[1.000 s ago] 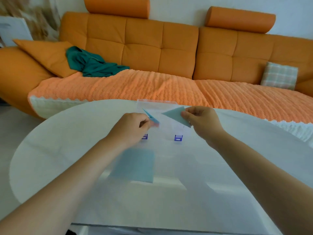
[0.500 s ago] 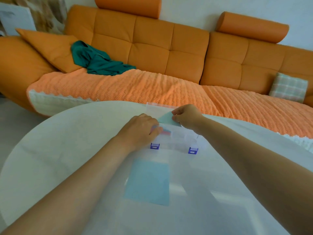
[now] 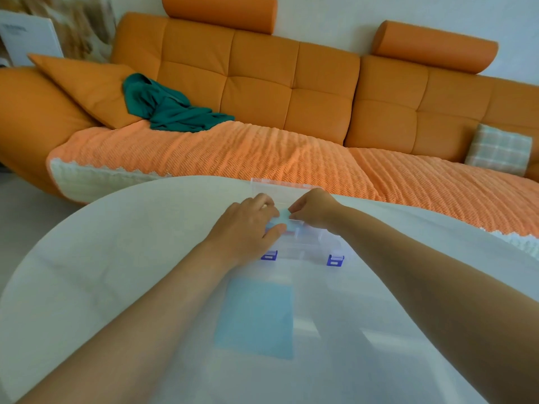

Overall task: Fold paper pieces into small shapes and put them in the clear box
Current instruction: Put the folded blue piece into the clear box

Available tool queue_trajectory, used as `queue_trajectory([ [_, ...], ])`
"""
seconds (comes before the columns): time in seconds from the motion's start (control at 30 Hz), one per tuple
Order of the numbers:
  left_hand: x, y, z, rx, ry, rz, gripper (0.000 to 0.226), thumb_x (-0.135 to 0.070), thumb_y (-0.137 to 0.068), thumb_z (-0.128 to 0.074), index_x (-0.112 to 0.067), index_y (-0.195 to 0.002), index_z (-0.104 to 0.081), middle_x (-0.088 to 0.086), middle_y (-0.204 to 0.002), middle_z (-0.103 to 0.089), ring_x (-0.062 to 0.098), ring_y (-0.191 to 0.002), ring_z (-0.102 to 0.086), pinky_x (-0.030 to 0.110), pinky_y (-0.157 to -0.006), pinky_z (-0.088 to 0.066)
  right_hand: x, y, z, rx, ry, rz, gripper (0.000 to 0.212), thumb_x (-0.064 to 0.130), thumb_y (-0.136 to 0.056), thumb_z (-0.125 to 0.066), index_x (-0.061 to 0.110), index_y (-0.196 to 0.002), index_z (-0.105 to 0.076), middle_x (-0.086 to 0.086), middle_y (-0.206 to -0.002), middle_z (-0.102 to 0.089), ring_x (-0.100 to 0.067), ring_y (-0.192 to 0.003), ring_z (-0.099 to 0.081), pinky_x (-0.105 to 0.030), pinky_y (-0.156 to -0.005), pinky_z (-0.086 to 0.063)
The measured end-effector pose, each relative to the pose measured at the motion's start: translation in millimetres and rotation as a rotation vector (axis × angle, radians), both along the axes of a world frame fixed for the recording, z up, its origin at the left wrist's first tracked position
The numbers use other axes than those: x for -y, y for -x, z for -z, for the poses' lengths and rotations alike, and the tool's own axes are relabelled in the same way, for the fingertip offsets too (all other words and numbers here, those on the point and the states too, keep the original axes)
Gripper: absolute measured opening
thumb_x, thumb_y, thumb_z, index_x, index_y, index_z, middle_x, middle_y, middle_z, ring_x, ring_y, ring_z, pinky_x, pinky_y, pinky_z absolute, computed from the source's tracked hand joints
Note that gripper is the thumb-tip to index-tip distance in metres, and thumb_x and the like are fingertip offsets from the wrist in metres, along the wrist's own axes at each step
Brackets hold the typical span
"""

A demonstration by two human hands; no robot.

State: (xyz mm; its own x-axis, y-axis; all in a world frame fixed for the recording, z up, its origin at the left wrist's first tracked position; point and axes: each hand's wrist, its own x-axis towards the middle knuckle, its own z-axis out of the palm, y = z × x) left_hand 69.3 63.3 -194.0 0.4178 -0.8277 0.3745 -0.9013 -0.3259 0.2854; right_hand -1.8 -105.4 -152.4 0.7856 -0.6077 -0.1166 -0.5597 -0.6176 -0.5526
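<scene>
Blue folded paper (image 3: 284, 214) is pinched at its edge by my right hand (image 3: 313, 209), over the clear box (image 3: 309, 243) near the far edge of the table (image 3: 116, 258). My left hand (image 3: 248, 225) curls against the same piece; whether it grips, I cannot tell. A flat blue sheet (image 3: 256, 316) lies nearer me, just past the box's blue latches (image 3: 269, 255).

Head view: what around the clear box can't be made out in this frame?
All in the head view:
Clear box contents: the left hand and right hand cover most compartments; only blurred blue and pink patches show.
Folded blue paper: its shape is mostly hidden between the hands.
Left hand's grip: its fingertips are hidden by its own back.
</scene>
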Motion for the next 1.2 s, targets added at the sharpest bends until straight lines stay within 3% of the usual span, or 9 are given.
queue_trajectory([
  [0.13, -1, -2, -3, -0.060, -0.084, -0.001, 0.039, -0.047, -0.101, -0.040, -0.022, -0.122, -0.062, -0.005, -0.117, -0.066, 0.018, -0.109, -0.055, 0.037, -0.096, -0.041, -1, 6, -4, 0.018, 0.109, -0.040, 0.021, 0.017, -0.089, -0.071, 0.016, -0.110, -0.076, 0.000, -0.109, -0.072, -0.012, -0.086, -0.064, -0.016, -0.071, -0.048],
  [0.23, -2, -1, -2, -0.045, -0.078, -0.004, 0.041, -0.047, -0.101, -0.039, -0.019, -0.120, -0.063, -0.002, -0.115, -0.066, 0.018, -0.109, -0.055, 0.036, -0.093, -0.044, -10, 17, -5, 0.068, 0.079, -0.111, 0.036, 0.002, -0.094, -0.046, 0.018, -0.109, -0.075, 0.011, -0.098, -0.069, 0.000, -0.065, -0.054, -0.004, -0.050, -0.037],
  [0.3, -1, -1, 0, -0.099, -0.030, -0.016, 0.043, -0.047, -0.101, -0.039, -0.016, -0.122, -0.061, -0.001, -0.120, -0.062, 0.017, -0.113, -0.054, 0.034, -0.093, -0.045, -19, 26, -3, 0.038, 0.051, -0.198, 0.041, 0.005, -0.093, -0.041, 0.021, -0.110, -0.074, 0.012, -0.101, -0.068, 0.000, -0.076, -0.057, -0.005, -0.063, -0.040],
  [0.37, -1, 0, 3, -0.173, 0.043, -0.019, 0.045, -0.046, -0.101, -0.042, -0.017, -0.134, -0.052, -0.004, -0.136, -0.052, 0.015, -0.120, -0.052, 0.032, -0.096, -0.045, -26, 29, 1, 0.012, 0.034, -0.268, 0.043, 0.009, -0.093, -0.041, 0.023, -0.121, -0.070, 0.006, -0.127, -0.065, -0.009, -0.111, -0.058, -0.017, -0.092, -0.042],
  [0.43, -2, 2, 5, -0.220, 0.112, -0.016, 0.048, -0.042, -0.099, -0.048, -0.019, -0.141, -0.043, -0.005, -0.144, -0.043, 0.014, -0.125, -0.050, 0.034, -0.099, -0.045, -28, 28, 3, 0.012, -0.003, -0.301, 0.046, 0.007, -0.094, -0.040, 0.020, -0.134, -0.061, 0.003, -0.141, -0.057, -0.014, -0.130, -0.049, -0.023, -0.107, -0.036],
  [0.63, -5, 0, 9, -0.231, 0.198, -0.015, 0.037, -0.033, -0.095, -0.057, -0.017, -0.128, -0.051, -0.005, -0.129, -0.048, 0.011, -0.121, -0.045, 0.031, -0.095, -0.045, -34, 15, 1, 0.021, -0.056, -0.350, 0.056, -0.004, -0.089, -0.037, 0.014, -0.139, -0.055, 0.000, -0.143, -0.056, -0.014, -0.133, -0.048, -0.025, -0.110, -0.034],
  [0.93, -29, 5, -10, -0.167, 0.239, -0.093, 0.038, -0.029, -0.096, -0.056, -0.019, -0.132, -0.048, -0.005, -0.133, -0.049, 0.011, -0.125, -0.043, 0.028, -0.097, -0.041, -33, 38, -16, 0.189, 0.006, -0.294, 0.061, -0.009, -0.085, -0.036, 0.019, -0.135, -0.059, 0.004, -0.136, -0.061, -0.010, -0.127, -0.054, -0.026, -0.109, -0.041],
  [1.1, -65, 20, -19, -0.145, 0.178, -0.102, 0.011, -0.024, -0.091, -0.059, -0.027, -0.100, -0.053, -0.013, -0.098, -0.053, 0.009, -0.089, -0.053, 0.030, -0.076, -0.049, -60, 69, -30, 0.337, 0.135, -0.277, 0.044, -0.001, -0.088, -0.044, 0.027, -0.109, -0.072, 0.017, -0.109, -0.067, -0.001, -0.097, -0.060, -0.011, -0.076, -0.045],
  [1.2, -84, 31, -22, -0.274, -0.042, -0.071, 0.017, -0.037, -0.086, -0.065, -0.033, -0.100, -0.056, -0.015, -0.096, -0.056, 0.008, -0.088, -0.058, 0.035, -0.084, -0.053, -87, 90, -26, 0.214, 0.091, -0.374, 0.024, 0.015, -0.085, -0.060, 0.030, -0.096, -0.075, 0.014, -0.096, -0.071, -0.003, -0.078, -0.063, -0.010, -0.065, -0.044],
])
